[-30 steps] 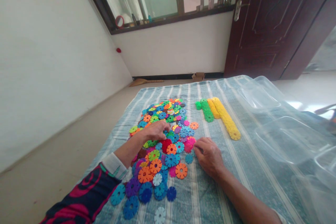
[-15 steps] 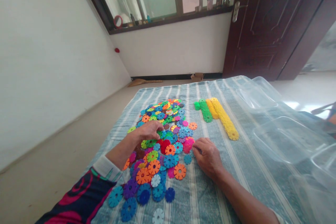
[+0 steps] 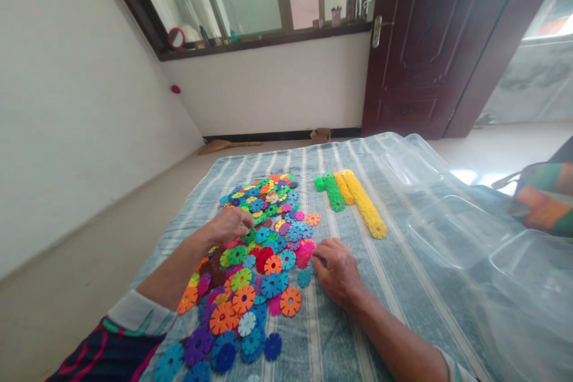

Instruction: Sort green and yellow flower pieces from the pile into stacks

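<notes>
- Nearest, the white cuff of a dark patterned sleeve [image 3: 138, 312] ends at the left forearm, which reaches across the left edge of the pile. If the forearm drags sideways, it could push discs out of place.
- The snowflake-shaped plastic discs [image 3: 259, 262] lie in 1 loose, many-coloured pile on a striped blue quilt [image 3: 340, 334], between the 2 hands. Some overlap, and the lowest ones spread toward the near side of the view. Overlapping discs may shift when 1 of them is lifted.
- The left hand [image 3: 226, 227] rests on the upper part of the pile, its fingers [image 3: 244, 228] bunched together and curled down among the discs. Whether they are clamped on a disc, I cannot tell.
- The right hand [image 3: 335, 271] lies on the quilt at the right edge of the pile, its fingers [image 3: 320, 256] curled and loosely together, beside a pink disc [image 3: 303, 256]. They do not appear clamped on anything, but I cannot be sure.
- Beyond the right hand lie 1 single green piece [image 3: 319, 184], a green stack of discs [image 3: 333, 193], a short yellow stack [image 3: 344, 188] and a longer yellow stack [image 3: 364, 206]. A bump could break or bend these joined rows.
- To the right, clear plastic containers [image 3: 452, 233] overlap the quilt. They are hard to see, so an arm could catch them.
- Farthest off stand a dark wooden door [image 3: 412, 42] and a window sill [image 3: 268, 42].
</notes>
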